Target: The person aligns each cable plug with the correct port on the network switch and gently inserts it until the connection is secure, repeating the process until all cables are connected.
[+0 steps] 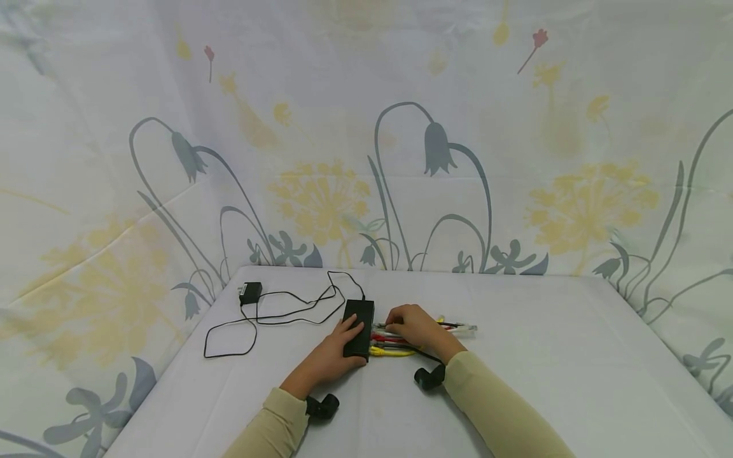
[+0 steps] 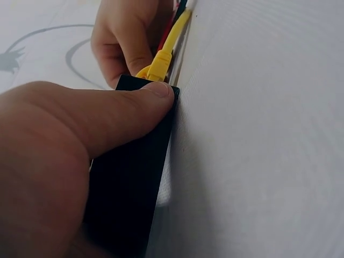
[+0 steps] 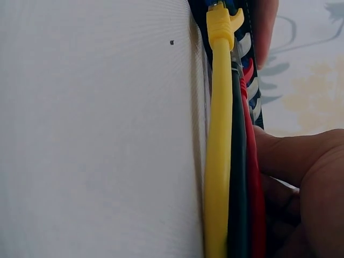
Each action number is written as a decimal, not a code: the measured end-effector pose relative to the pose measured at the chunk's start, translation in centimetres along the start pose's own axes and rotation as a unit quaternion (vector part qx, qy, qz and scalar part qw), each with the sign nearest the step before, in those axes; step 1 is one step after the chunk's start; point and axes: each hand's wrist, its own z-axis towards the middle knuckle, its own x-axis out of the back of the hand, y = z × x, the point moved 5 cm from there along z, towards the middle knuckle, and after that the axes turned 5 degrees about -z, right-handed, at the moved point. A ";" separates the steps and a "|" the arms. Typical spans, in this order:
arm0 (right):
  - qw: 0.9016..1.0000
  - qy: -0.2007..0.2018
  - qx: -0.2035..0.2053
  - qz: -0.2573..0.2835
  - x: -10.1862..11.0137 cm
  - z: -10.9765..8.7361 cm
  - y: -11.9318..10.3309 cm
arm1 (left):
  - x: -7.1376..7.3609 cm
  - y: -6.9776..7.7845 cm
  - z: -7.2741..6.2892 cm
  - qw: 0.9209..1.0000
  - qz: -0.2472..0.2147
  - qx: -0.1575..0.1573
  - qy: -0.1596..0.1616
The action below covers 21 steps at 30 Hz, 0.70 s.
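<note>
A black network switch [image 1: 359,343] lies on the white table, with its row of ports facing right. My left hand [image 1: 335,353] holds it, the fingers spread over its top and the thumb at the near end. Yellow, black and red network cables run out of its right side; the yellow network cable [image 3: 219,134] sits in the nearest port. My right hand [image 1: 417,327] pinches a network cable close to the far ports, its fingertips beside the switch. In the right wrist view, the red network cable [image 3: 255,177] passes in front of these fingers, and the pinched plug is hidden.
A black power adapter [image 1: 250,292] lies at the back left, its thin cord [image 1: 292,316] looped across the table to the back of the switch. Loose cable ends [image 1: 466,328] stick out beyond my right hand. A flower-patterned cloth [image 1: 366,159] hangs behind the table.
</note>
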 end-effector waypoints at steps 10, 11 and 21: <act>1.000 0.000 -0.009 0.012 0.0 0.1 -0.1 | 0.1 0.3 0.0 1.000 0.001 -0.004 -0.003; 1.000 -0.001 -0.009 0.013 0.0 0.1 -0.2 | 0.1 0.3 0.0 1.000 0.000 -0.004 -0.003; 1.000 0.002 -0.004 0.004 -0.1 0.2 -0.2 | 0.1 0.5 0.1 1.000 0.002 -0.001 -0.005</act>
